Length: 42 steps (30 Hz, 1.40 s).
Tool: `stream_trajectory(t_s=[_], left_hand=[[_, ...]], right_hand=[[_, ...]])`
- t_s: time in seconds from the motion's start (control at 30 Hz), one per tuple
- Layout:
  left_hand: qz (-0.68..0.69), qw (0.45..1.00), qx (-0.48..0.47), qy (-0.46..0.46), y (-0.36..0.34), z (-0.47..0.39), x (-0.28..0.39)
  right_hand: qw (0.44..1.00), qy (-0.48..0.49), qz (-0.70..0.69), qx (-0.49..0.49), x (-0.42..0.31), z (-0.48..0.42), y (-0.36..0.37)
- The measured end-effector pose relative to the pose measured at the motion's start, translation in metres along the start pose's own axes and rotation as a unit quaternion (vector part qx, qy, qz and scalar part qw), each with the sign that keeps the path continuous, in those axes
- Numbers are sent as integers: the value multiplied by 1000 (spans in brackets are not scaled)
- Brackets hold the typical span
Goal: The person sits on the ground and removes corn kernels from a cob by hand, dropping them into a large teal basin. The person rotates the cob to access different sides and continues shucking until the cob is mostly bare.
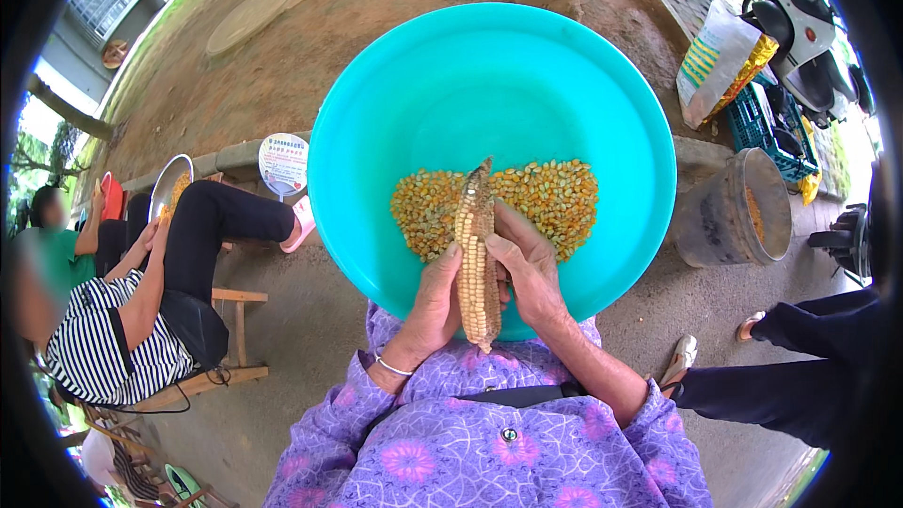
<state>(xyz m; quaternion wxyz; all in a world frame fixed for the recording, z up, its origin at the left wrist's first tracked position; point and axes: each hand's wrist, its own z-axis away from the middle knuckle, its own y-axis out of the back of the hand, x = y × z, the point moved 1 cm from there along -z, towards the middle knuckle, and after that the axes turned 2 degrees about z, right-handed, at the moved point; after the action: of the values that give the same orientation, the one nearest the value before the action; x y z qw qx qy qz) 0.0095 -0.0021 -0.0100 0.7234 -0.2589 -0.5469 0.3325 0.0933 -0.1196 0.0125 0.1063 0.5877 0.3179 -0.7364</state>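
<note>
An ear of dried corn (474, 261) is held upright along my line of sight, over a large turquoise plastic basin (487, 77) on my lap. Pale kernels still cover its left side, while the right side shows bare brown cob. My left hand (436, 289) grips the ear from the left, thumb against the kernels. From the other side my right hand (530, 271) holds it, thumb pressed near the boundary of kernels and bare cob; some fingers are hidden behind the ear. Loose yellow corn kernels (547, 197) lie heaped in the basin, on both sides of the ear.
At left, a person in a striped shirt (106, 331) sits with a metal bowl (171, 187) of kernels. A printed hand fan (283, 162) stands beside the basin. On the right are a grey bucket (712, 212), a green crate (765, 130), a sack (716, 63) and a standing person's legs (769, 388).
</note>
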Motion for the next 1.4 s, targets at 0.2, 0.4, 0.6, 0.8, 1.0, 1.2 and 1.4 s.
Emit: stream_trajectory(t_s=[0.2, 0.4, 0.6, 0.8, 1.0, 1.2, 1.4], left_hand=[[-84, 993, 31, -79, -6, 1, -1], [-156, 985, -8, -73, -2, -2, -1], [-165, 984, -6, -65, 0, -2, -2], [-159, 985, -13, -57, -4, -1, 0], [-180, 981, -18, -71, -5, -1, -2], [-182, 981, 1, -62, -3, -2, -8], [-220, 972, 10, -81, -8, -3, -5]], right_hand=[[995, 73, 55, 35, 14, -1, -9], [998, 29, 46, 44, 8, -4, 1], [995, 54, 46, 69, 11, -8, 5], [995, 52, 5, 87, 3, -6, 2], [994, 55, 3, 98, 0, -9, 2], [995, 48, 28, 89, 4, -11, 9], [989, 91, 77, 92, 8, -12, 10]])
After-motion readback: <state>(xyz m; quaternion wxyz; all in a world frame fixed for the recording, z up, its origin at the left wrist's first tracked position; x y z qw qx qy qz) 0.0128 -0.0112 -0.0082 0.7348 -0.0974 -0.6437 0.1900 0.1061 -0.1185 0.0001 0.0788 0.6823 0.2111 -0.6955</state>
